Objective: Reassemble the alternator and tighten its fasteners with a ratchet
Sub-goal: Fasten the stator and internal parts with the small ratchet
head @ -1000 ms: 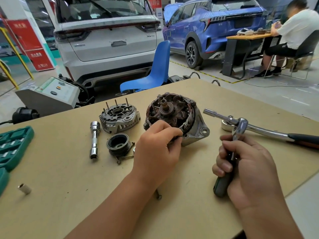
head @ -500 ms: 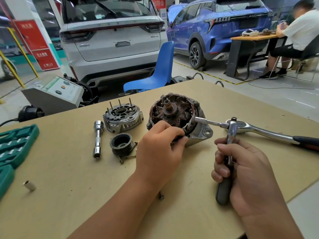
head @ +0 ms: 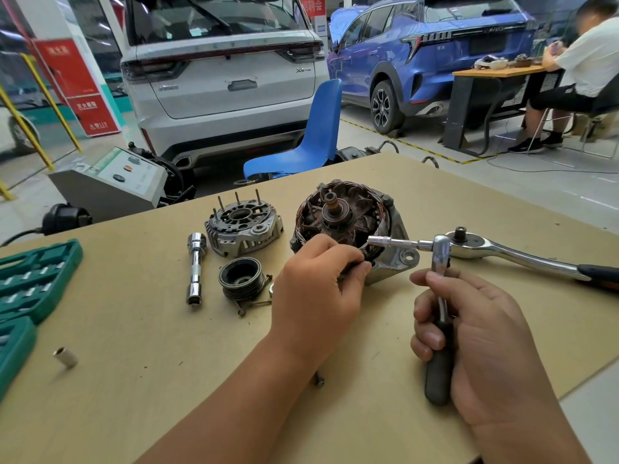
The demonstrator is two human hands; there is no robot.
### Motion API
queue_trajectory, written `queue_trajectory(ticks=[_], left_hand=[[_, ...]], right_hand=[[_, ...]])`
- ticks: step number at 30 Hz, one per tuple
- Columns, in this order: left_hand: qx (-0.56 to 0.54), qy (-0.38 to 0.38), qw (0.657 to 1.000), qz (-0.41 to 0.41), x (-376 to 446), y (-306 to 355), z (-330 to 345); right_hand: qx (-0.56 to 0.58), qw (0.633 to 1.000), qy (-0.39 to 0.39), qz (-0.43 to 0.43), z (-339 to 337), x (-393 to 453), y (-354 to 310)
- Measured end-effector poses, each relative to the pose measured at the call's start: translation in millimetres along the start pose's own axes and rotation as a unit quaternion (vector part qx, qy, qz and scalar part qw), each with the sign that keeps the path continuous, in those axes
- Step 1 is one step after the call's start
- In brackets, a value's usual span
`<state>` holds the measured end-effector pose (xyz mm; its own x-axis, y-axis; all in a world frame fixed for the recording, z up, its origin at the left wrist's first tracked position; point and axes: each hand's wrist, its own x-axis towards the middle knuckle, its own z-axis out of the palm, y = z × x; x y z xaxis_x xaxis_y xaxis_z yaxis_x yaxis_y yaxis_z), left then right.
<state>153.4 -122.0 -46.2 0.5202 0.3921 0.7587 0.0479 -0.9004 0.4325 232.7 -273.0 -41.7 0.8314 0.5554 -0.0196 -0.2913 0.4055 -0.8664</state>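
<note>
Right hand (head: 482, 343) clamped on small ratchet (head: 438, 296), extension tip at alternator (head: 348, 226) near rim. Left hand (head: 318, 289) pinching there; held part hidden. Big ratchet (head: 502, 251) lies right.

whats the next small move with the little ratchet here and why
Probably ease the small ratchet a touch further left to seat its extension tip on a fastener at the alternator body's rim. The right hand grips the handle, the tip is just at the windings, and the left hand steadies the body.
</note>
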Motion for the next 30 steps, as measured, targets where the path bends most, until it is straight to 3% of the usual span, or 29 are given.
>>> queue_trajectory(ticks=[18, 30], left_hand=[[-0.003, 0.010, 1.000, 0.009, -0.9, -0.1, 0.4], [-0.029, 0.019, 0.999, -0.004, 0.7, -7.5, 0.1]], right_hand=[[-0.021, 0.999, -0.032, -0.034, 2.2, -5.2, 2.8], [-0.162, 0.976, -0.083, -0.116, 5.5, -18.8, 2.3]])
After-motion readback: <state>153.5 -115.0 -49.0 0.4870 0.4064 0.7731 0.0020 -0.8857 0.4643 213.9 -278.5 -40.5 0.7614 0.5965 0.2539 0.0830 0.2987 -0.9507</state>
